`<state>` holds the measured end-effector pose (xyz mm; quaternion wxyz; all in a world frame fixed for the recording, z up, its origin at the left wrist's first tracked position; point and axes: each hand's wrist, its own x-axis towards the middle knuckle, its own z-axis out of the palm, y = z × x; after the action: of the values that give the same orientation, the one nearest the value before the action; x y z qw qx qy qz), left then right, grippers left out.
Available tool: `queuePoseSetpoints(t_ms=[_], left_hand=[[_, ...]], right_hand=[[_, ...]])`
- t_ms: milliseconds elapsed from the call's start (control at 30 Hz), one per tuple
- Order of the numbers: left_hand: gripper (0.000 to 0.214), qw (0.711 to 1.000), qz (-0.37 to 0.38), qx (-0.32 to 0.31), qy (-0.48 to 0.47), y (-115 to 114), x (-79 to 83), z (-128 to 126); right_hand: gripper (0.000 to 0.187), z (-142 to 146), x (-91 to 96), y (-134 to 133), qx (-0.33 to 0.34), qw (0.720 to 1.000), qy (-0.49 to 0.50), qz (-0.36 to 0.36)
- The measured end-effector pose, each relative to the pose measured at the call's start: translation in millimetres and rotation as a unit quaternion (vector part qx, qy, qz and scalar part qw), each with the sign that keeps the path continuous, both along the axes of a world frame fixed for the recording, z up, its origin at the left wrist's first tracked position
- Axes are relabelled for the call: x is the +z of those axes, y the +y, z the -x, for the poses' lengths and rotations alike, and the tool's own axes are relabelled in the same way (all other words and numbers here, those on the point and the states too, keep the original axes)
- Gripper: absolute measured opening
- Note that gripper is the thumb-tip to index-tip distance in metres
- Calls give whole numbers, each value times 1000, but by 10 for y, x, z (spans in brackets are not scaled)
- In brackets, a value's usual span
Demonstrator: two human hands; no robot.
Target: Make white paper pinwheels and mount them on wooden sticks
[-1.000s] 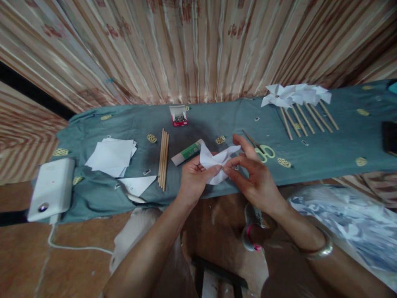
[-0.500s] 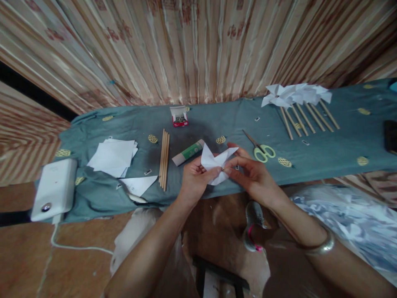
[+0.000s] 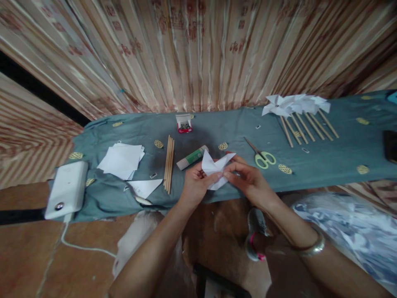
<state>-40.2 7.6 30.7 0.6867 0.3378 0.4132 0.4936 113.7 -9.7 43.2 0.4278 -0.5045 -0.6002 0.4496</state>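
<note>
Folded white paper (image 3: 211,167) with pointed corners is held up between both hands, above the near edge of the cloth-covered counter (image 3: 322,165), about mid-length. Left hand (image 3: 194,184): grip clamped on the left side of the paper, thumb on top near its centre. Right hand (image 3: 250,180): thumb and forefinger together, pinching at the paper's centre; any small part between these fingertips is too small to make out. A metal bangle (image 3: 316,247) sits on the right wrist. Just left of the paper and slightly far, a green-and-white glue stick (image 3: 192,157) lies aslant; left of that, a bundle of wooden sticks (image 3: 169,165), side by side. Far of the glue stick, an open red-and-white box (image 3: 184,126) holds small metal pieces. Right of the hands: scissors (image 3: 263,159) with pale green handles, blades pointing far-left. Far right: a row of overlapping paper pinwheels (image 3: 296,105), sticks toward the near side. Left: a stack of white sheets (image 3: 120,161), a triangular paper piece (image 3: 145,187) near it, then a white device (image 3: 68,186) with a cable (image 3: 88,248).
</note>
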Motion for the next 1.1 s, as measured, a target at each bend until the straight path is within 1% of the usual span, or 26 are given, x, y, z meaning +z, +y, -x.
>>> queuePoseSetpoints(t_ms=[100,167,200,267,333,433,500,567,667,833,1100], left_hand=[[42,1000,4,6,0,-8,23,21],[42,1000,5,8,-5,-19,46,36],[42,1000,6,7,-8,-25,58,43],[42,1000,7,2,-9,-39,77,57],[43,1000,10,-8,-8,-55,85,70],[44,1000,14,-16,-7,-80,81,85],[43,1000,15,-16,-5,-98,74,90],[42,1000,17,-17,-1,-114,71,91],[42,999,23,-22,11,-131,75,89],[42,999,24,-19,27,-143,81,92],[41,999,6,-16,47,-146,97,105]], right_hand=[[24,24,-30,-3,-15,1000,9,-12],[22,39,-53,-1,-44,999,25,-11],[24,46,-59,0,-60,997,37,-3],[34,59,-51,-1,-77,994,70,34],[39,70,-19,-9,-56,989,112,79],[30,76,45,-32,-3,980,159,121],[25,70,73,-47,8,976,167,137],[22,62,81,-55,8,974,172,146],[22,48,64,-51,1,972,179,154],[22,41,38,-41,-20,973,162,166],[26,65,36,-37,-27,975,161,148]])
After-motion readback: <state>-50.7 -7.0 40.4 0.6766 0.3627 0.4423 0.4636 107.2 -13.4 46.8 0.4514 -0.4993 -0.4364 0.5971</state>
